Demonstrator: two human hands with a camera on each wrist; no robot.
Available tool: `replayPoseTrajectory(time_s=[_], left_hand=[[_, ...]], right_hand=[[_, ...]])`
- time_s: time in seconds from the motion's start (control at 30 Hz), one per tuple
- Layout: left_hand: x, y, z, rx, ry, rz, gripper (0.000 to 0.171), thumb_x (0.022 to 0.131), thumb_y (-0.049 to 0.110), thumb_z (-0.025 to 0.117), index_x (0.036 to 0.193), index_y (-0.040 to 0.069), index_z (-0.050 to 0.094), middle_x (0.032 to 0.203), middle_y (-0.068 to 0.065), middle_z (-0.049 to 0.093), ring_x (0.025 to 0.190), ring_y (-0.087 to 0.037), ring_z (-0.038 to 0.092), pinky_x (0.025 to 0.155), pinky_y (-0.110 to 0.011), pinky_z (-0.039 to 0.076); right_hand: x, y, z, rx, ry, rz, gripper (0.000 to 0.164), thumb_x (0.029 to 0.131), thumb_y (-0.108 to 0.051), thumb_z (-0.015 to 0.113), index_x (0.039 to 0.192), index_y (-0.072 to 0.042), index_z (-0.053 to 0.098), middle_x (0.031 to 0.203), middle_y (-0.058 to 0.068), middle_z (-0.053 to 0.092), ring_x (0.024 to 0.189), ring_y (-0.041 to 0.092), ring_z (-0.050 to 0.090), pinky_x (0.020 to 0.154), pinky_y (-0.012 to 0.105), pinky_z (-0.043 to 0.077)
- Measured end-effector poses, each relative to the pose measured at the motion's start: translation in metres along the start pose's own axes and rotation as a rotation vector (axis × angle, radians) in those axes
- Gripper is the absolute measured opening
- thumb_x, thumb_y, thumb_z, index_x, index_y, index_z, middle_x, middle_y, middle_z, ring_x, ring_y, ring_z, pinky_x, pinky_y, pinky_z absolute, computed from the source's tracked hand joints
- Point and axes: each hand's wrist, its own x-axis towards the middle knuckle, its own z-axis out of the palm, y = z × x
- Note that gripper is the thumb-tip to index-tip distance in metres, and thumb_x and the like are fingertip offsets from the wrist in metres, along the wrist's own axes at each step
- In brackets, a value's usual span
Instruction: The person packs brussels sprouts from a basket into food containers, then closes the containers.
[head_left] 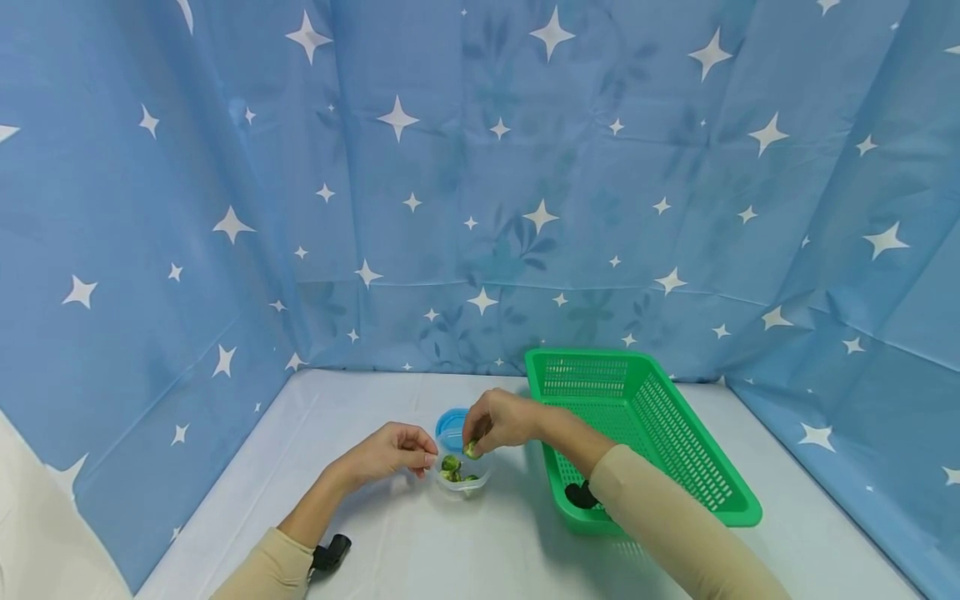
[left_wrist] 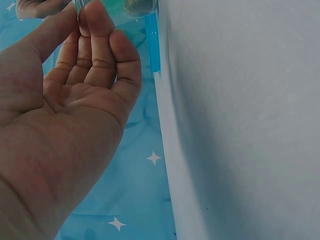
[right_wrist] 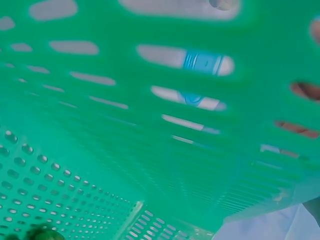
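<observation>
In the head view a small clear round plastic container (head_left: pixel 459 492) stands on the table with several Brussels sprouts (head_left: pixel 452 465) inside. My left hand (head_left: pixel 393 450) pinches its left rim between thumb and fingertips; the left wrist view shows the thumb meeting the fingers at the clear edge. Over the container's right side, my right hand (head_left: pixel 501 419) holds a Brussels sprout (head_left: pixel 472 450) in its fingertips. A blue lid (head_left: pixel 450 419) lies just behind the container. The right wrist view is mostly filled by the green basket's slotted wall, which hides most of that hand.
To the right stands a large green plastic basket (head_left: pixel 693 429), with my right forearm reaching across it. Something leafy and green (right_wrist: pixel 44 234) shows inside it in the right wrist view. A blue star-patterned curtain (head_left: pixel 480 208) surrounds the white table (head_left: pixel 375 550) at back and sides.
</observation>
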Motion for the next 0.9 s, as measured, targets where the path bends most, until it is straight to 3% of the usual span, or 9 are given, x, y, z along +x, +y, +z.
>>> replayPoseTrajectory(time_s=[0.5,0.9], left_hand=[[0.000,-0.001,0.001,0.000,0.005,0.003,0.034,0.102,0.022,0.069,0.118,-0.007,0.067,0.096,-0.010,0.071,0.087,-0.022,0.070,0.083,-0.042,0.059],[0.000,-0.001,0.000,-0.003,-0.003,0.009,0.034,0.103,0.021,0.067,0.120,-0.008,0.066,0.095,-0.006,0.071,0.086,-0.021,0.068,0.083,-0.042,0.059]], right_hand=[[0.005,-0.014,0.003,-0.243,-0.075,-0.002,0.007,0.088,-0.008,0.084,0.093,-0.013,0.082,0.087,-0.010,0.076,0.076,-0.004,0.066,0.073,0.015,0.057],[0.008,-0.017,0.009,-0.322,-0.128,0.027,0.009,0.087,-0.009,0.086,0.092,-0.015,0.083,0.085,-0.013,0.076,0.078,-0.006,0.066,0.074,0.014,0.055]])
